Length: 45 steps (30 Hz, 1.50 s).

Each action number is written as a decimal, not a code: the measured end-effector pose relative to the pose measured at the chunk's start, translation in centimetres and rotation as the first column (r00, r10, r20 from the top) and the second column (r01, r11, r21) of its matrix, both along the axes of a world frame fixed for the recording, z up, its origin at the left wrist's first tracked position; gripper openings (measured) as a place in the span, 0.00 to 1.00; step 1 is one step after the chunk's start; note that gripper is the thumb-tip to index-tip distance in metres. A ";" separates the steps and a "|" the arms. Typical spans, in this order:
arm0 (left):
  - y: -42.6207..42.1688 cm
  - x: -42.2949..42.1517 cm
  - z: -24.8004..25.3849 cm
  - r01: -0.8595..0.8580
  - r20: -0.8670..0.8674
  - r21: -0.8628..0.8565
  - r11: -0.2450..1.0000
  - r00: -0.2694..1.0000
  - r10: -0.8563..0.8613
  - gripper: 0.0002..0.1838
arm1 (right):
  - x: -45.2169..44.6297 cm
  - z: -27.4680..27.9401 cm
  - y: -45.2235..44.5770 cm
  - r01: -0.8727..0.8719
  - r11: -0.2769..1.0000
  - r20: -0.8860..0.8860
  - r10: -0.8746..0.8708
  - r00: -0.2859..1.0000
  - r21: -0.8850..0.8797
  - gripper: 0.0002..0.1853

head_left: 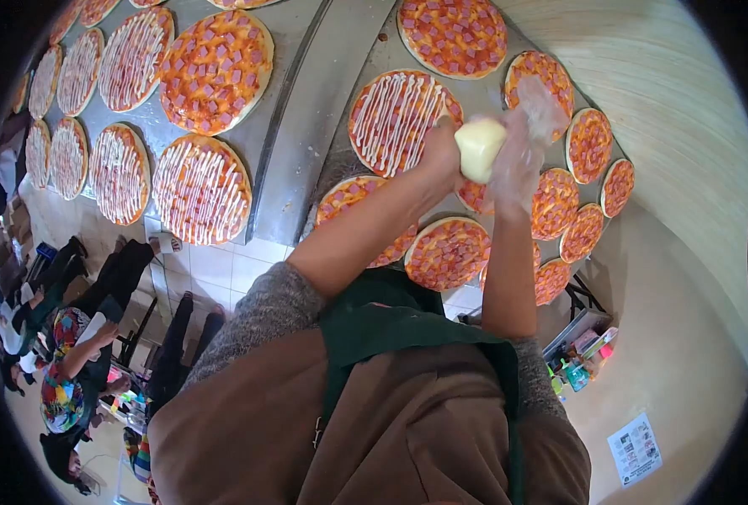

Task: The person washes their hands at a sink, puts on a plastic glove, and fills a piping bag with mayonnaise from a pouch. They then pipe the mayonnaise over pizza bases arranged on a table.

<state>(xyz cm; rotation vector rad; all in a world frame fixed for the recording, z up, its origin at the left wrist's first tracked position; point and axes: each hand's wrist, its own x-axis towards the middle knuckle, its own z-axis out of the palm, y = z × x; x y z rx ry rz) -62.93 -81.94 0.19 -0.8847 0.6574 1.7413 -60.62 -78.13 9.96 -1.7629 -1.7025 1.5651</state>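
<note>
Between my two hands is a plastic piping bag (479, 150) bulging with pale yellow sauce. My left hand (443, 158) is closed around its left end, beside a pizza with white sauce stripes (395, 118). Closed on the bag's right side is my right hand (515, 164), with clear crinkled plastic (542, 109) over and above it. Whether that plastic is a glove or the bag's loose end, I cannot tell. Beneath my hands, pizzas topped with diced ham, such as this one (448, 252), lie on a metal tray (340, 164). My forearms hide parts of some pizzas.
At left, another metal surface (252, 135) bears rows of pizzas, several striped with white sauce (201, 189). A raised metal edge (294, 109) runs between the two groups. Other people stand at the left, one in a colourful shirt (64, 370). A printed sheet (635, 450) lies at lower right.
</note>
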 end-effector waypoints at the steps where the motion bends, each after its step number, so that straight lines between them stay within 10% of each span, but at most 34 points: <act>1: -0.2 0.2 0.2 -0.019 0.006 0.014 1.000 1.000 0.018 0.23 | -0.1 0.1 0.4 -0.020 1.000 0.019 0.020 1.000 0.005 0.20; 5: -5.6 6.3 -0.1 -0.109 0.109 0.057 0.992 0.989 0.102 0.21 | 6.4 -2.8 -2.2 -0.378 0.882 0.144 0.351 0.925 0.283 0.18; 7: -7.7 8.3 1.0 -0.192 0.214 -0.003 0.981 0.959 0.188 0.16 | 8.1 -3.3 -4.1 -0.310 0.885 0.096 0.295 0.951 0.348 0.18; 9: -7.1 7.8 1.3 -0.188 0.176 0.118 0.975 0.970 0.166 0.14 | 6.2 -0.5 -5.0 0.078 0.995 -0.119 -0.084 0.989 -0.056 0.18; 11: -5.3 5.9 2.0 -0.177 0.157 0.111 0.978 0.975 0.159 0.15 | 7.9 -4.3 -2.8 -0.194 0.909 -0.060 0.232 0.971 0.368 0.19; 16: 0.9 0.8 0.6 -0.217 0.052 0.119 0.969 0.976 0.212 0.20 | 5.7 -5.7 5.9 0.015 0.977 -0.267 -0.073 0.961 -0.214 0.20; 20: -0.9 3.1 -0.4 -0.192 0.044 0.142 0.971 0.981 0.188 0.21 | 2.6 -0.7 0.0 -0.224 0.933 -0.033 0.242 0.970 0.280 0.20; 26: -5.1 8.7 0.0 -0.134 0.176 0.000 0.991 0.975 0.132 0.22 | 9.2 -3.9 -0.3 -0.421 0.786 0.167 0.389 0.906 0.452 0.22; 29: 1.5 3.8 -2.7 -0.140 0.079 0.095 0.986 0.988 0.132 0.22 | 2.9 -0.6 1.0 -0.101 0.982 0.044 0.095 0.995 0.162 0.24; 38: -4.5 7.4 3.4 -0.082 0.126 -0.012 0.997 0.989 0.083 0.25 | 9.4 -2.7 -0.9 -0.315 0.925 0.113 0.297 0.948 0.211 0.21; 40: -1.0 5.0 1.0 -0.026 0.080 0.024 0.999 0.996 0.024 0.25 | 3.6 0.9 -0.2 0.052 0.998 -0.009 -0.053 0.999 -0.046 0.22; 45: 0.6 4.0 1.0 -0.044 0.040 0.064 0.997 0.998 0.041 0.26 | 2.8 1.0 1.2 -0.030 0.999 0.024 0.031 0.999 -0.031 0.21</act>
